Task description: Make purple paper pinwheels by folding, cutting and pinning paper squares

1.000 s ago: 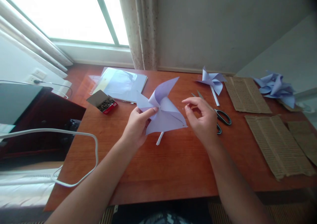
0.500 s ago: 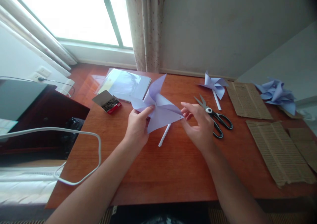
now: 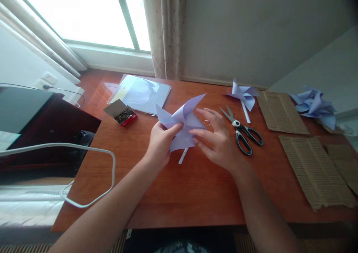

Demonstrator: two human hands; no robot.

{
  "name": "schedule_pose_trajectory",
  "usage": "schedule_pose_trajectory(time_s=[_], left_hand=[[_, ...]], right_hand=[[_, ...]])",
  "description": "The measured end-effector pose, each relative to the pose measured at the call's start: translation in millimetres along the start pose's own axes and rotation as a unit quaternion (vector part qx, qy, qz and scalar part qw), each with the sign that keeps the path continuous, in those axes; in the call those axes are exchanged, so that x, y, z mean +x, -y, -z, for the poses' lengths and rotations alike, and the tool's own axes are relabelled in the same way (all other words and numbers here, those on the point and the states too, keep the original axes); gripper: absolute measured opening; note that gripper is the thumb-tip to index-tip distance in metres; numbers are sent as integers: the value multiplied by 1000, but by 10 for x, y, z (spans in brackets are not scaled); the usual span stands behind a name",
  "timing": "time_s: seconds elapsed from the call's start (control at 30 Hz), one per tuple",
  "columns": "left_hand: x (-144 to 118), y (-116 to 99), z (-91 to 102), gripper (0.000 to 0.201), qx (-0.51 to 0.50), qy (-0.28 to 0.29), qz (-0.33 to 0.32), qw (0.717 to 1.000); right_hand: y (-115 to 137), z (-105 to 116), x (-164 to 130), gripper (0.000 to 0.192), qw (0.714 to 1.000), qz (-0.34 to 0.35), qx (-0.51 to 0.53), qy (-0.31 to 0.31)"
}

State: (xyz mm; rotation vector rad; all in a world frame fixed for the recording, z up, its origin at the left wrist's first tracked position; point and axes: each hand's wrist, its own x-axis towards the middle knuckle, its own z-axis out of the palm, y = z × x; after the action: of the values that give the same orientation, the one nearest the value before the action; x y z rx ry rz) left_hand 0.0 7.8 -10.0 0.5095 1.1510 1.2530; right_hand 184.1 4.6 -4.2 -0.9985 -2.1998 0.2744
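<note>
Since half a second ago the right hand (image 3: 216, 143) has moved in over the pale purple paper pinwheel (image 3: 181, 124), its fingers (image 3: 208, 113) now spread and laid flat across the blades where before they pinched a blade tip; the pinwheel has lifted a little and its white stick (image 3: 183, 156) shows only as a short end below the blades. The left hand (image 3: 160, 143) keeps its hold, thumb and fingers pinching the pinwheel at its centre from the left. The pinwheel sits just above the middle of the reddish wooden counter (image 3: 179, 193). To the right of the pinwheel lie black-handled scissors (image 3: 242, 132) with blades apart, and beyond them a second small pinwheel (image 3: 243, 94) rests flat. Farther right are sheets of brown corrugated cardboard (image 3: 313, 167), and at the far right edge a heap of purple paper pinwheels (image 3: 314, 104). To the left of the held pinwheel stands an open box of pins (image 3: 121, 113), with a clear packet of paper (image 3: 142, 92) behind it. A white cable (image 3: 92, 154) loops off the counter's left edge. Behind the counter are a bright window (image 3: 78, 16), a curtain (image 3: 165, 29) and a plain wall (image 3: 251, 29).
</note>
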Motion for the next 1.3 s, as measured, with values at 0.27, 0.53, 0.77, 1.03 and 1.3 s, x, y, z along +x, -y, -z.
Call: schedule_pose_trajectory(time_s=[0.27, 0.53, 0.77, 1.03, 1.3], left_hand=[[-9, 49, -2, 32, 4, 24, -21, 999], [-90, 140, -59, 24, 84, 24, -47, 995], [-102, 140, -66, 27, 72, 39, -22, 996], [-120, 124, -85, 28, 58, 48, -22, 997], [-112, 118, -71, 29, 47, 61, -19, 997]], right_hand=[[83, -15, 13, 6, 997, -56, 56, -17], [153, -139, 18, 7, 984, -131, 54, -111], [110, -161, 21, 10, 984, -135, 5, -117], [107, -138, 22, 9, 981, -156, 26, -116], [111, -143, 28, 11, 984, -136, -10, -118]])
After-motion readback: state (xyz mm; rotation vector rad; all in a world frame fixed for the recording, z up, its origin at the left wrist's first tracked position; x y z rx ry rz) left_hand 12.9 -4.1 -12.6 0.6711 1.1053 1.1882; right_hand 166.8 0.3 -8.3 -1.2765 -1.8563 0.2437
